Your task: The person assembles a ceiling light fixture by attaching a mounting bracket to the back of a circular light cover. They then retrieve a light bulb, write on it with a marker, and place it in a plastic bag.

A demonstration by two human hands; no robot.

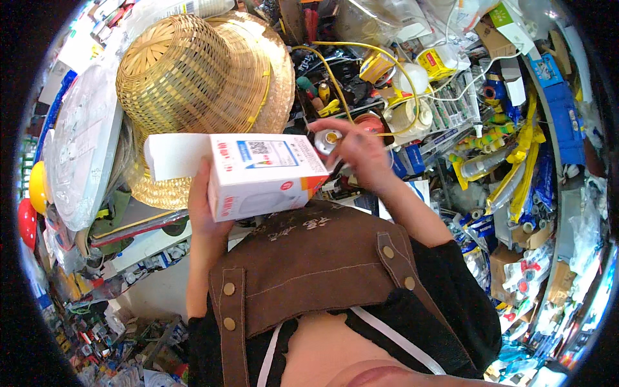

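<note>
White bulb (327, 140) is already out of its carton (258, 173) — right hand (361, 151) holds it by the base, left hand (205, 209) grips the open carton — hats (206, 77) behind.

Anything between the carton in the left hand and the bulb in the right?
Nothing: in the head view the carton sits right beside the light bulb, with no object between them.

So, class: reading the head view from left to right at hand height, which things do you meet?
Yellow and red round things → clear plastic sheet → left hand with white carton → light bulb in right hand → yellow strips.
</note>
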